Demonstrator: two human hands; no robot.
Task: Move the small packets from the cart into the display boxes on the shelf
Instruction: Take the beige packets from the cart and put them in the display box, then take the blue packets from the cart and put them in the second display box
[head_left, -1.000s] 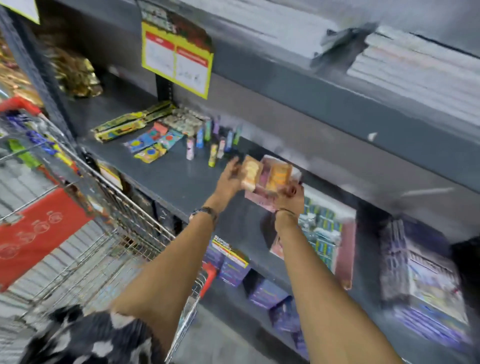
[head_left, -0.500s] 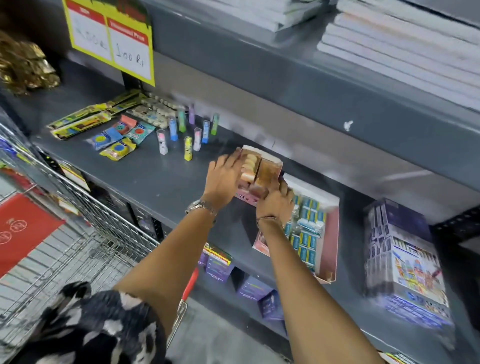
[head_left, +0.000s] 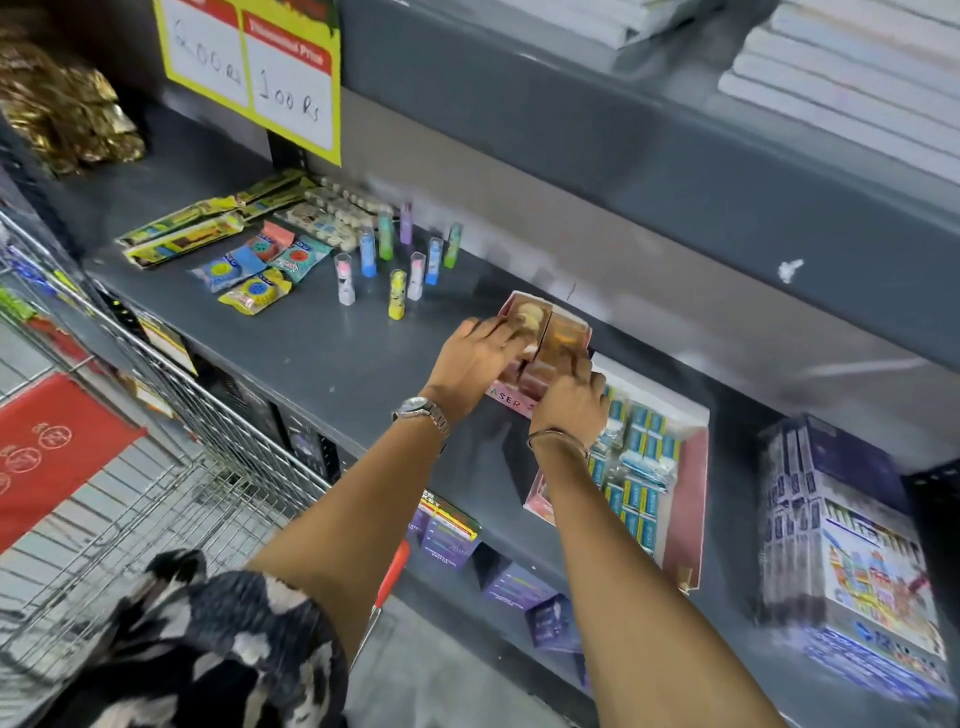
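We press the small packets (head_left: 545, 338) down into the pink display box (head_left: 511, 397) on the shelf (head_left: 322, 358) — left hand (head_left: 475, 358) and right hand (head_left: 569, 400) both curled around them — more may wait in the cart (head_left: 171, 467).

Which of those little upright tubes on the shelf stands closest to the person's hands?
The yellow tube, at the front of the cluster. It stands nearest the left hand; the pink, blue, green and purple tubes all stand farther back.

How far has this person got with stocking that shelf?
The larger pink box already holds rows of blue packets. In hand: the left hand and right hand are settling orange packets into the small pink box. What remains in the cart isn't visible.
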